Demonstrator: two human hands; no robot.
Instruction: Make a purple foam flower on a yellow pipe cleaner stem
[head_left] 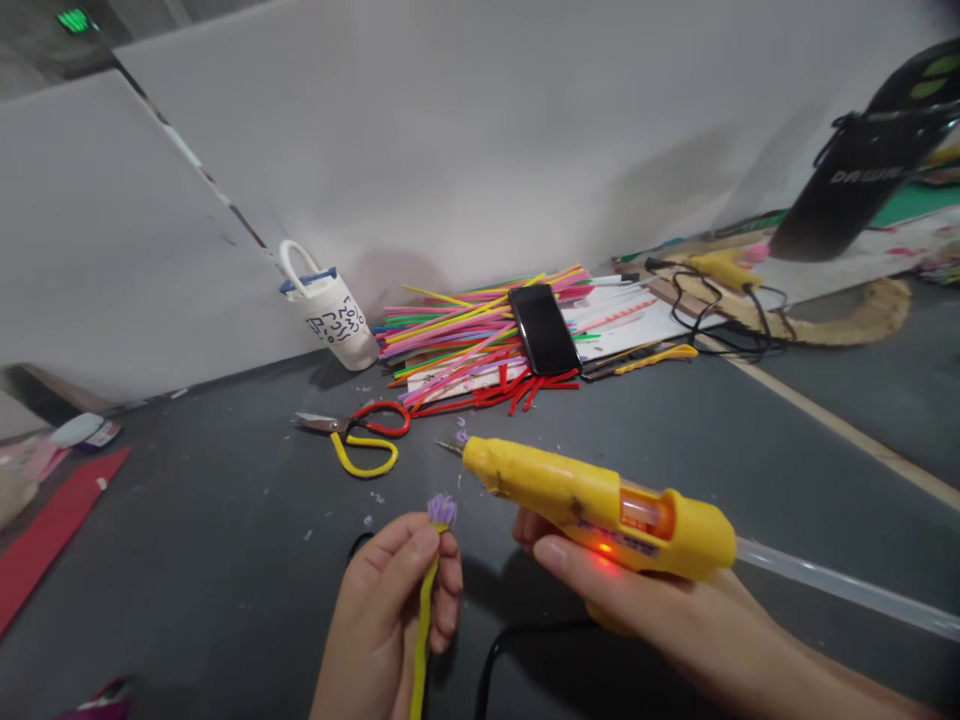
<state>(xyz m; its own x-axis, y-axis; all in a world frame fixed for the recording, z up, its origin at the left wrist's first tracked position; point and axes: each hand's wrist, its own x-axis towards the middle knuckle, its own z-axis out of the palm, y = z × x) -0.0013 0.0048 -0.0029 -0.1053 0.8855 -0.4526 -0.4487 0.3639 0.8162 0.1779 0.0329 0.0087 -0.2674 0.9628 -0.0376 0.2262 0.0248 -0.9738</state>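
Observation:
My left hand (401,590) pinches a pipe-cleaner flower, with a small purple tuft (442,509) at the top and a yellow stem (423,630) running down past my palm. In my right hand (600,580) is a yellow hot glue gun (585,490), its red light lit and a clear glue stick (847,580) sticking out of the back. The gun's metal nozzle points left, above and slightly right of the purple tuft, apart from it. Scissors (352,435) with one red and one yellow handle lie beyond my left hand, blades apart.
Colourful pipe cleaners (450,340) lie in a pile at the back, with a black phone (545,330) on top. A white cup (337,325) stands left of them. Right are a second glue gun (724,270) with its cord and a black bottle (847,180). A red strip (52,530) lies left.

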